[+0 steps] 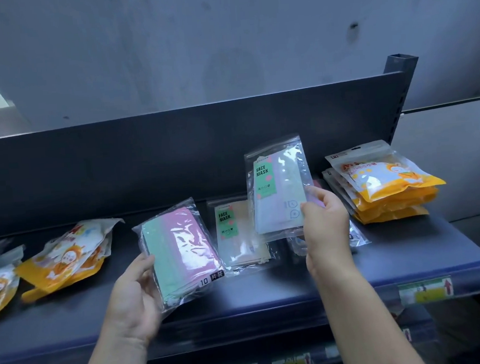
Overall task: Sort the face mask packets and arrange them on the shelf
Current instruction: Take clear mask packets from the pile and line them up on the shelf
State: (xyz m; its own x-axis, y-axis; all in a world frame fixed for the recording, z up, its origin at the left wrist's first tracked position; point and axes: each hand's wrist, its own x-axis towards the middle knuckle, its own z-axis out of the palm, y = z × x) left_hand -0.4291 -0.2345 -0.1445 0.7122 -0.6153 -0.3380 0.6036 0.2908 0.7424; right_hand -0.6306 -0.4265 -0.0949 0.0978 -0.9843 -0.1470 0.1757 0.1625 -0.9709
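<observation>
Sorting step in hand, both hands loaded. Left hand (133,299), lower left of centre: fingers curled round the lower edge of a clear plastic packet of green and pink masks (181,249), held tilted above the dark blue metal shelf (271,297). Right hand (325,224), centre right: thumb and fingers pinch the lower corner of a clear packet with a green FACE MASK label (276,187), held upright. A matching flat clear labelled packet (238,233) lies at centre, between the hands. Neat stack of orange-and-white pouches (385,187) at right; loose heap of like pouches (66,253) at left. Judgement: next, lay both held packets onto the centre one, edges squared; the glossy film may slide.
</observation>
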